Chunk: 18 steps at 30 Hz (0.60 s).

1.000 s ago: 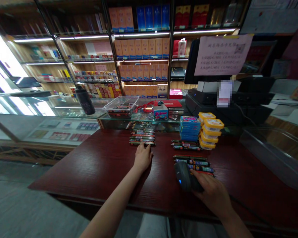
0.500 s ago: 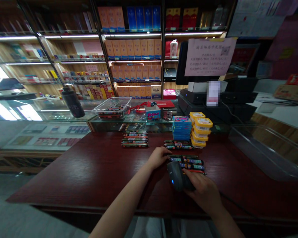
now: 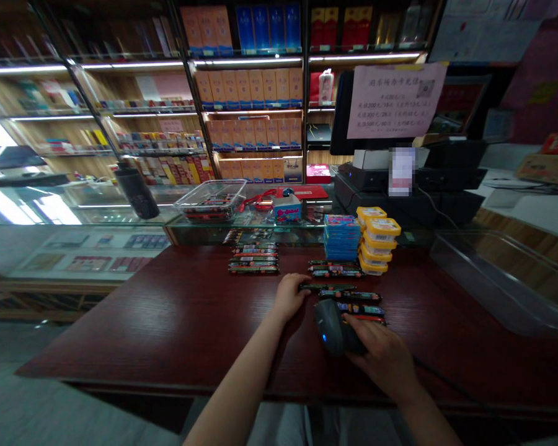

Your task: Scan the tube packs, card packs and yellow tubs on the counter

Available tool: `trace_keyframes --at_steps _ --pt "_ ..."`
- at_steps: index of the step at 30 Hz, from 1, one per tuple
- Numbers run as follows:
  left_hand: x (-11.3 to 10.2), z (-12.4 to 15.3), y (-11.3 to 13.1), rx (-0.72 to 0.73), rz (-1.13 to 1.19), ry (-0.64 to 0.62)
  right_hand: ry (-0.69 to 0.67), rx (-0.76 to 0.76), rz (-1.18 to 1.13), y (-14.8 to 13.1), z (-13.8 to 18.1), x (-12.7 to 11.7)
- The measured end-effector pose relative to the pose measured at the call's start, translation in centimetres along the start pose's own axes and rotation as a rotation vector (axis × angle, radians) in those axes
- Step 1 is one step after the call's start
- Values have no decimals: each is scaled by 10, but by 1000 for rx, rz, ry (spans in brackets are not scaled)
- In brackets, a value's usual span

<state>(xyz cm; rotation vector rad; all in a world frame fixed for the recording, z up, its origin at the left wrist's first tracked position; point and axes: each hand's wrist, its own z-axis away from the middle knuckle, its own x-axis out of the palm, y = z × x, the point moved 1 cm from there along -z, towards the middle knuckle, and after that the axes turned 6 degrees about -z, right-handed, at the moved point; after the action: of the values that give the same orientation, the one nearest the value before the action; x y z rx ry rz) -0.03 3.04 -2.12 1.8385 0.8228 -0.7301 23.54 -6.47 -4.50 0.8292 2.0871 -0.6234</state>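
My right hand [image 3: 384, 359] grips a dark handheld scanner [image 3: 331, 326] with a small blue light, held low over the dark red wooden counter [image 3: 177, 322]. My left hand [image 3: 289, 297] is closed on the left end of a thin candy stick [image 3: 328, 288] that it draws out from a row of such sticks [image 3: 358, 305] lying just beyond the scanner. A second row of sticks [image 3: 335, 269] lies behind that one, and a third pile [image 3: 253, 258] lies further left.
A stack of blue packs [image 3: 341, 237] and a stack of yellow-lidded tubs [image 3: 376, 240] stand at the counter's back. Beyond are a glass display case [image 3: 97, 248], a clear tray [image 3: 212, 199], a dark bottle [image 3: 137, 192], a till [image 3: 400, 186] and lit shelves.
My left hand left the left pile of sticks, crossed right to the row by the scanner and took hold of one stick, now pulled out leftward. The right hand stayed on the scanner.
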Motion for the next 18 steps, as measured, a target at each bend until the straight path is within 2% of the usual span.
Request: trace_keyframes --at_steps 4,8,11,18 --pt "2 3 -6 -129 297 142 -7 -9 6 0 0 -1" --pt "-1 5 -16 -333 510 189 -18 2 -1 -1 0 -2" --pt "-3 5 -19 -413 604 242 -7 16 -20 -2 -1 -4" --pt "-7 7 -21 -475 953 189 -33 28 -14 0 -3 -3"
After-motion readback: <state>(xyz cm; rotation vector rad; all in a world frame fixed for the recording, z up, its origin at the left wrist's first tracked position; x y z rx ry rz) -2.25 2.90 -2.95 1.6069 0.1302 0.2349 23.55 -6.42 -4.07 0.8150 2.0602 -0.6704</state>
